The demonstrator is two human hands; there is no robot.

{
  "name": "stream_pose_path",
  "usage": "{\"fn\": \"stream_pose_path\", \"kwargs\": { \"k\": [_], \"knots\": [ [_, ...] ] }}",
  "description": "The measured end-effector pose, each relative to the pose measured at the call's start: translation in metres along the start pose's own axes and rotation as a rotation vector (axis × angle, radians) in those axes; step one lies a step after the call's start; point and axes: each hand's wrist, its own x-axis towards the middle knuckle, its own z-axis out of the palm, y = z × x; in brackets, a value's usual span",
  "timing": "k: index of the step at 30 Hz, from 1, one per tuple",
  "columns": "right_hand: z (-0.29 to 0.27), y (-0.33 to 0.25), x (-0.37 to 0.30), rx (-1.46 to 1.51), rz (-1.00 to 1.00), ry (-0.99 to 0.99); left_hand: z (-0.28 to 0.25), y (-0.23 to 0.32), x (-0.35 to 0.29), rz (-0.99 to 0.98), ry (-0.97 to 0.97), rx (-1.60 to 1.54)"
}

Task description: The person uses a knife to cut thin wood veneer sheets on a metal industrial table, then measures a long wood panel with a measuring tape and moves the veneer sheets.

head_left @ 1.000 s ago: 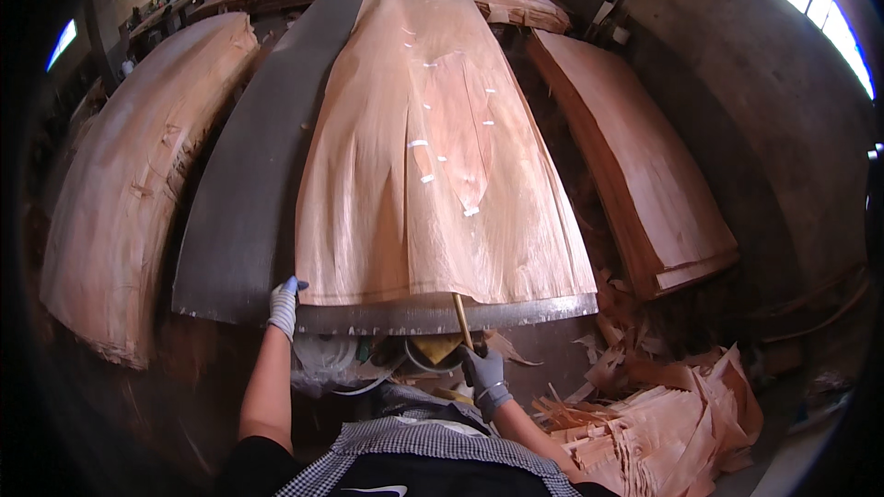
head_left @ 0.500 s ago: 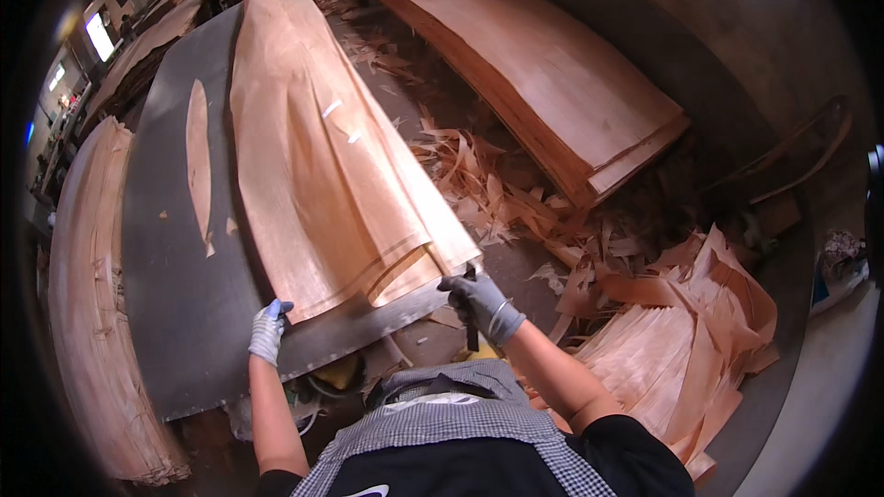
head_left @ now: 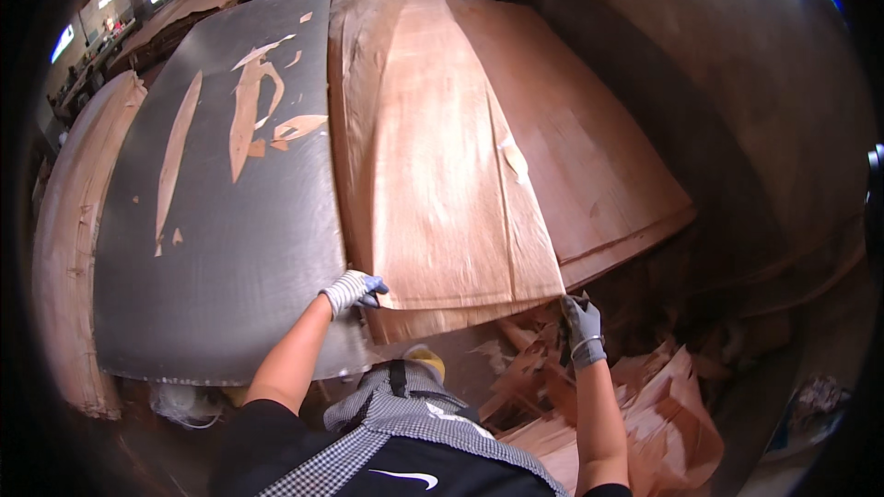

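Veneer scraps (head_left: 245,124) are scattered on the dark bench (head_left: 230,313); just right of it, the near left corner of a veneer sheet (head_left: 442,212) is pinched by the left hand (head_left: 355,292); a white curved mark (head_left: 410,477) is seen on the black shirt (head_left: 354,479); the sheet's near right corner is gripped by the right hand (head_left: 583,324), and a veneer stack (head_left: 575,133) is partly hidden

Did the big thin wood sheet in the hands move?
Yes. The wood sheet has moved right, uncovering more of the dark tabletop, toward the right-hand stack.
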Motion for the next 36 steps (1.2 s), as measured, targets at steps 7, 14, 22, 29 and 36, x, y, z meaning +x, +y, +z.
{"fn": "stream_pose_path", "kwargs": {
  "k": [7, 14, 22, 29, 36],
  "knots": [
    [-0.112, -0.033, 0.127, -0.030, -0.213, 0.093, 0.133, 0.074, 0.135, 0.019, -0.228, 0.005],
    [-0.196, -0.069, 0.239, 0.025, -0.121, 0.136, 0.252, 0.157, 0.270, 0.114, -0.213, 0.360],
    [-0.263, -0.145, 0.364, 0.014, -0.050, 0.085, 0.345, 0.217, 0.357, 0.110, -0.096, 0.235],
    [-0.390, -0.174, 0.510, 0.009, -0.095, -0.014, 0.423, 0.122, 0.380, -0.672, -0.463, -0.818],
    [-0.463, -0.199, 0.583, 0.012, -0.021, -0.039, 0.553, 0.104, 0.461, -0.153, 0.584, -1.756]
  ]
}}
